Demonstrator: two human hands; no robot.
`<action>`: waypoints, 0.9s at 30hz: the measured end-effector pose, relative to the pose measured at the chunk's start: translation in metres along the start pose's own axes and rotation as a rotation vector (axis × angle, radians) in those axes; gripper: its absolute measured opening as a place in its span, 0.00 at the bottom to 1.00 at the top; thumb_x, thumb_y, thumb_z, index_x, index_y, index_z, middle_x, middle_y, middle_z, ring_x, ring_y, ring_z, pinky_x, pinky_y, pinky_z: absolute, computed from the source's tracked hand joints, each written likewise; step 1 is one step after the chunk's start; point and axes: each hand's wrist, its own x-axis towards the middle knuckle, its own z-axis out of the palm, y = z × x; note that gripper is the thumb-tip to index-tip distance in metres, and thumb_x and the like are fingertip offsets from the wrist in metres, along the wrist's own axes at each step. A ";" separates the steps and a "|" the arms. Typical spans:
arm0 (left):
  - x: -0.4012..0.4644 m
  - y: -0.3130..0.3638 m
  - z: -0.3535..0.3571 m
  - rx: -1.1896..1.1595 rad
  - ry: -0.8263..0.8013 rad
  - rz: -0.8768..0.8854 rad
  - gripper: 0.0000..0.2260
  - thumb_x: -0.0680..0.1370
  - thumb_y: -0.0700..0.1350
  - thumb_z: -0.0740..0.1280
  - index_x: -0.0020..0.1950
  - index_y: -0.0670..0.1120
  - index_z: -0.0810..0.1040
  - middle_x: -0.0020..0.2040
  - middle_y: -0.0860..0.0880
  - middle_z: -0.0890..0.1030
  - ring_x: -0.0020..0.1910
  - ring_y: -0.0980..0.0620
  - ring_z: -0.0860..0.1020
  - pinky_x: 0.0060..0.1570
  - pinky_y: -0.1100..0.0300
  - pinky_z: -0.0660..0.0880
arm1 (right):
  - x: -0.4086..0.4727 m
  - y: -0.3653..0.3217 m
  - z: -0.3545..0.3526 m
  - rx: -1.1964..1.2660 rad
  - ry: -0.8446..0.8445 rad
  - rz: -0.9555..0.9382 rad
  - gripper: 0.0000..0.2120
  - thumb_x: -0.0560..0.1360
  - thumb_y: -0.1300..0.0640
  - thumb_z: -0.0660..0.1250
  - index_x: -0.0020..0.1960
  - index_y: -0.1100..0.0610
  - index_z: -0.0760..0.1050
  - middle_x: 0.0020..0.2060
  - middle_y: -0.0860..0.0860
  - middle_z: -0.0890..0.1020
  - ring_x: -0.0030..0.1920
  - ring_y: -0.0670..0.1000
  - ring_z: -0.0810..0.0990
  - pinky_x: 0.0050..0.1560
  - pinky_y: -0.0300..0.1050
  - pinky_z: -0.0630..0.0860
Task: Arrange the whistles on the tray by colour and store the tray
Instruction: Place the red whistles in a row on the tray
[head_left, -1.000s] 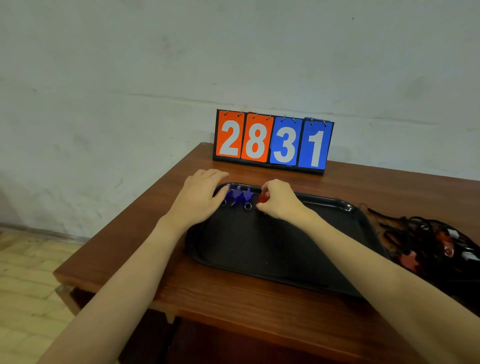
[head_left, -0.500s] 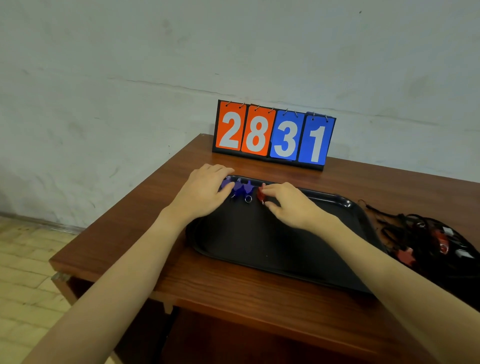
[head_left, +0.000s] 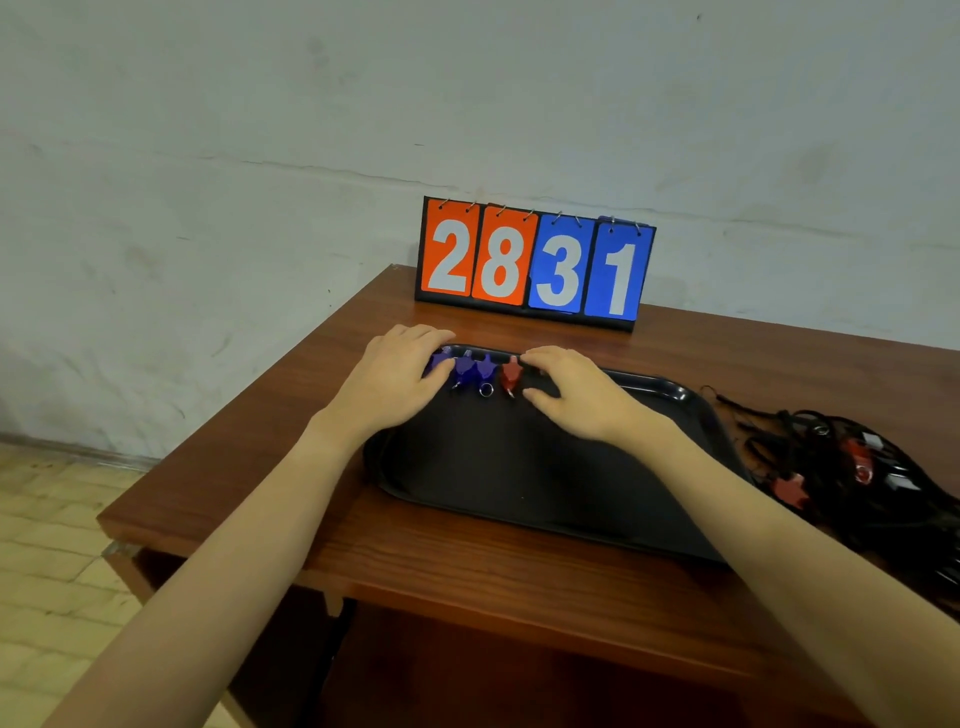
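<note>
Since a second ago my right hand (head_left: 574, 392) has let go of the red plastic whistle (head_left: 511, 375), fingers spread; my left hand (head_left: 397, 376) lies flat, steadying blue whistles (head_left: 475, 370) along the black tray (head_left: 545, 467)'s far rim to keep colours grouped.

A glossy black plastic tray (head_left: 649, 525) is set on a reddish-brown wooden table (head_left: 467, 577) whose grain is streaked darker. Along the tray's far rim, three blue star-shaped plastic whistles (head_left: 470, 370) are seen in a row, with silver metal rings at their lower ends — and one red star-shaped plastic whistle (head_left: 511, 375) is seen just right of them. Beyond the tray, a black-framed flip scoreboard (head_left: 535, 265) is shown with two orange cards and two blue cards, all bearing white digits. Right of the tray, a black tangle of cords (head_left: 857, 483) is dotted with red and white pieces. The wall behind is painted off-white, mottled with grey — the floor left of the table is tiled pale yellow.
</note>
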 end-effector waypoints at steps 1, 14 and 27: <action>0.000 -0.002 0.000 -0.001 -0.001 -0.001 0.20 0.81 0.50 0.60 0.73 0.49 0.67 0.71 0.49 0.71 0.70 0.49 0.68 0.68 0.50 0.65 | -0.005 0.004 -0.004 0.001 0.019 0.012 0.25 0.78 0.54 0.64 0.73 0.55 0.64 0.72 0.52 0.68 0.71 0.51 0.66 0.71 0.48 0.63; -0.006 0.058 -0.006 -0.085 -0.021 0.222 0.22 0.79 0.47 0.64 0.73 0.50 0.67 0.70 0.49 0.72 0.68 0.51 0.70 0.65 0.52 0.68 | -0.118 0.138 -0.069 0.236 0.509 0.454 0.19 0.79 0.55 0.63 0.68 0.60 0.70 0.63 0.56 0.76 0.62 0.54 0.75 0.62 0.43 0.68; -0.001 0.256 0.059 -0.179 -0.175 0.547 0.12 0.78 0.52 0.65 0.57 0.49 0.82 0.47 0.54 0.81 0.42 0.58 0.76 0.47 0.55 0.77 | -0.166 0.194 -0.069 0.473 0.749 0.810 0.11 0.78 0.61 0.62 0.59 0.60 0.77 0.52 0.53 0.79 0.48 0.48 0.75 0.53 0.45 0.76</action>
